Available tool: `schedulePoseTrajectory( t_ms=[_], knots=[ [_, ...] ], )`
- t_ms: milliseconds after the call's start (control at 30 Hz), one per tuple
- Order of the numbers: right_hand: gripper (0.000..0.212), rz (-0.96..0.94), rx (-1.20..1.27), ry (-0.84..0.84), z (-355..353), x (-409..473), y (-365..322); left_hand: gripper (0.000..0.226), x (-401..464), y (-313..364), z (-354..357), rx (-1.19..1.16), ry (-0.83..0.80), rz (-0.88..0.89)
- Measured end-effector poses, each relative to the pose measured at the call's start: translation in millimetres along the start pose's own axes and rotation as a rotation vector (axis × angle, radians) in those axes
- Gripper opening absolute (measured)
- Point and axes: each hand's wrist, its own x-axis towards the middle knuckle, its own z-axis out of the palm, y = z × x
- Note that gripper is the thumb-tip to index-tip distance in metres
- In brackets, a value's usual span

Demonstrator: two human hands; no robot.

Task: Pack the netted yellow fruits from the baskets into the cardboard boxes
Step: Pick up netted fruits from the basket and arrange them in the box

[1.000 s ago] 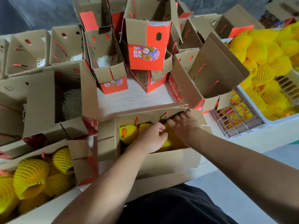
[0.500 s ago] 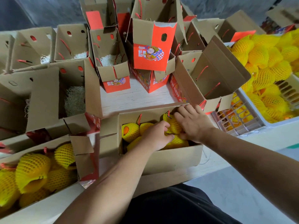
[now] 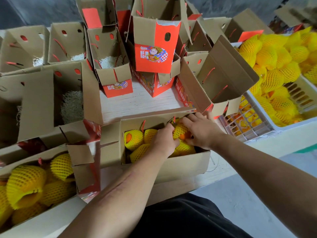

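An open cardboard box [image 3: 171, 166] sits at the table's front edge with several yellow netted fruits [image 3: 133, 139] inside. My left hand [image 3: 163, 140] reaches into the box, its fingers curled round a netted fruit [image 3: 181, 130] in the right rear corner. My right hand [image 3: 201, 130] lies on the same fruit from the right, fingers spread fairly straight over its top. A white basket [image 3: 291, 125] at the right is heaped with more netted fruits [image 3: 272, 66].
A second box [image 3: 80, 157] at the front left is full of netted fruits. Several open boxes with pale shredded padding [image 3: 72, 105] stand behind and to the left. Red-printed boxes [image 3: 154, 54] are stacked at the back. A white grid crate [image 3: 247, 129] lies beside the basket.
Both hands stayed inside the front box. The right hand shifted toward the right rear corner, and the netted fruit between the hands now shows more.
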Motion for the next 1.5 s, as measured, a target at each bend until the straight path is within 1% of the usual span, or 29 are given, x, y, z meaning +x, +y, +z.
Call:
schedulePoseTrajectory(
  t_ms=[67, 133, 200, 300, 367, 433, 467, 600, 633, 667, 733, 767, 800, 833, 867, 933, 1000, 1033, 1133, 1233, 1300, 1333, 1367, 1400, 1433, 1467, 1500],
  knots=[
    [0.075, -0.009, 0.004, 0.074, 0.5, -4.8, 2.8, 0.044, 0.0, -1.0, -1.4, -0.011, -0.008, -0.024],
    [0.071, -0.006, -0.036, 0.087, 0.7, -7.2, 1.6, 0.046, -0.8, -1.8, -2.9, -0.036, -0.017, -0.042],
    [0.057, 0.016, -0.085, 0.085, 2.5, -6.2, -4.9, 0.048, -2.3, -1.4, -3.8, -0.056, -0.018, -0.052],
    [0.033, 0.077, -0.087, 0.088, 4.7, -4.1, -17.2, 0.047, -5.1, 3.1, -1.4, -0.044, -0.03, -0.04],
    [0.025, 0.123, -0.082, 0.096, 3.8, -3.1, -22.0, 0.041, -7.0, 8.5, 0.8, -0.05, -0.094, -0.021],
    [0.025, 0.145, -0.078, 0.073, 1.7, -0.9, -23.5, 0.037, -7.6, 13.0, 0.9, -0.069, -0.178, 0.002],
    [0.027, 0.142, -0.07, 0.048, -0.1, -0.2, -23.0, 0.039, -7.4, 14.1, -0.2, -0.086, -0.212, 0.012],
    [0.046, 0.081, -0.025, -0.09, -11.8, 0.2, -17.8, 0.07, -11.7, 8.8, -12.4, -0.246, -0.434, 0.029],
    [0.048, 0.048, 0.0, -0.091, -14.4, -1.2, -18.9, 0.071, -14.9, 3.7, -17.5, -0.271, -0.46, 0.025],
    [0.047, 0.005, 0.022, -0.083, -15.6, -2.9, -21.4, 0.067, -18.0, -3.5, -23.4, -0.269, -0.443, 0.026],
    [0.039, -0.065, 0.056, -0.097, -14.7, -4.8, -29.9, 0.044, -21.8, -21.7, -36.3, -0.176, -0.32, 0.056],
    [0.038, -0.064, 0.082, -0.123, -13.8, -3.5, -34.5, 0.037, -23.1, -29.8, -43.1, -0.062, -0.27, 0.077],
    [0.037, -0.034, 0.103, -0.148, -13.6, 0.0, -37.7, 0.037, -23.9, -35.7, -48.6, 0.078, -0.254, 0.098],
    [0.036, 0.005, 0.106, -0.155, -13.9, 5.3, -39.5, 0.041, -24.3, -39.6, -52.6, 0.206, -0.255, 0.116],
    [0.038, 0.035, 0.099, -0.146, -14.5, 10.6, -39.8, 0.046, -24.2, -42.2, -54.9, 0.282, -0.259, 0.117],
    [0.051, 0.045, 0.089, -0.131, -15.5, 18.9, -39.2, 0.055, -24.7, -42.5, -58.6, 0.351, -0.251, 0.073],
    [0.063, 0.008, 0.083, -0.155, -16.6, 21.5, -34.9, 0.061, -25.3, -42.4, -61.7, 0.483, -0.238, 0.022],
    [0.065, -0.019, 0.065, -0.166, -16.1, 21.0, -32.1, 0.062, -26.5, -42.6, -62.5, 0.534, -0.243, 0.007],
    [0.066, -0.09, 0.011, -0.179, -13.5, 18.5, -24.2, 0.055, -28.4, -36.7, -64.5, 0.64, -0.273, 0.002],
    [0.063, -0.135, 0.018, -0.159, -13.2, 15.7, -20.2, 0.046, -24.8, -25.2, -73.8, 0.885, -0.265, 0.03],
    [0.062, -0.121, -0.003, -0.094, -13.8, 13.8, -21.8, 0.043, -22.7, -20.4, -78.2, 1.022, -0.26, 0.041],
    [0.064, -0.078, -0.025, -0.059, -12.9, 13.2, -25.6, 0.04, -22.1, -21.4, -75.7, 1.05, -0.269, 0.039],
    [0.065, -0.007, -0.018, -0.06, -12.1, 11.7, -30.8, 0.038, -22.2, -23.7, -70.5, 1.049, -0.28, 0.035],
    [0.063, 0.062, 0.041, -0.099, -12.6, 11.1, -36.2, 0.04, -22.0, -26.8, -64.3, 1.026, -0.291, 0.031],
    [0.057, 0.113, 0.129, -0.169, -12.7, 10.5, -41.6, 0.041, -22.2, -29.6, -59.2, 0.996, -0.303, 0.03],
    [0.049, 0.137, 0.208, -0.233, -12.0, 9.5, -45.7, 0.042, -21.9, -31.9, -56.7, 0.963, -0.312, 0.027],
    [0.044, 0.145, 0.257, -0.26, -11.4, 7.4, -46.9, 0.043, -21.2, -32.5, -57.0, 0.935, -0.318, 0.022]
  ],
)
